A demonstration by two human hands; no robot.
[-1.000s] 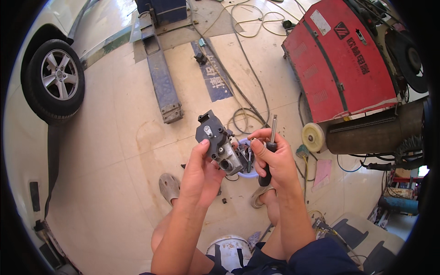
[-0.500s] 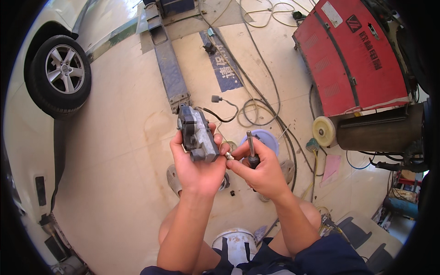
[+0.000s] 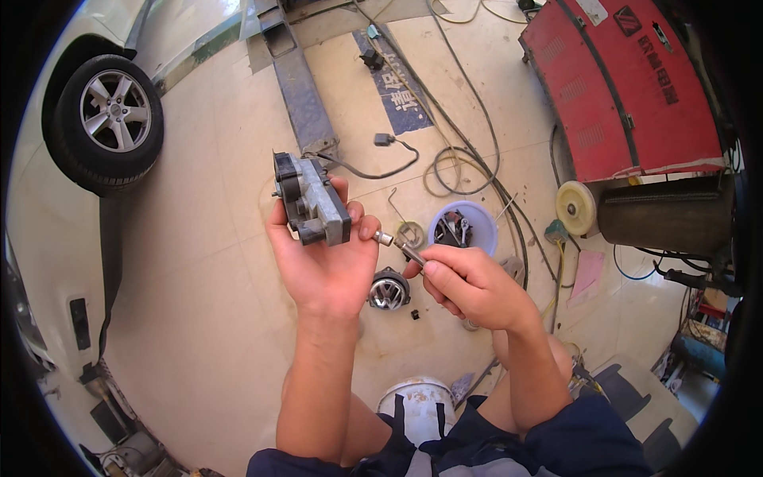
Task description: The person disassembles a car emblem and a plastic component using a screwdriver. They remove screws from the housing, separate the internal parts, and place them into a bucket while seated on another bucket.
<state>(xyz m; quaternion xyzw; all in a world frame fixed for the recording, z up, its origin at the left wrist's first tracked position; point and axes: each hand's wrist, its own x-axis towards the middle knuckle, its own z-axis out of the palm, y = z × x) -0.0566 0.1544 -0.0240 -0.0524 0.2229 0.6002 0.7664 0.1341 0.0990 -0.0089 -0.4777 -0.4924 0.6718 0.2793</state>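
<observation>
Your left hand [image 3: 330, 266] gripped the grey motor [image 3: 311, 199] above the floor [image 3: 207, 302], its left edge free. Your right hand [image 3: 473, 286] clenched a driver [image 3: 401, 248], tip near the motor's lower right corner, above a cap [image 3: 389, 289] and bowl [image 3: 463, 228]

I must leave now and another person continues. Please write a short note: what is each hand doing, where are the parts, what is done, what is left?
Left hand: holds the grey metal unit upright, fingers around it.
Right hand: grips a socket driver, its tip at the unit's lower right side.
On the floor: round emblem part below the hands, blue bowl with small parts.
Done: cannot tell from this view.
Left: the driver work on the unit appears unfinished.
</observation>
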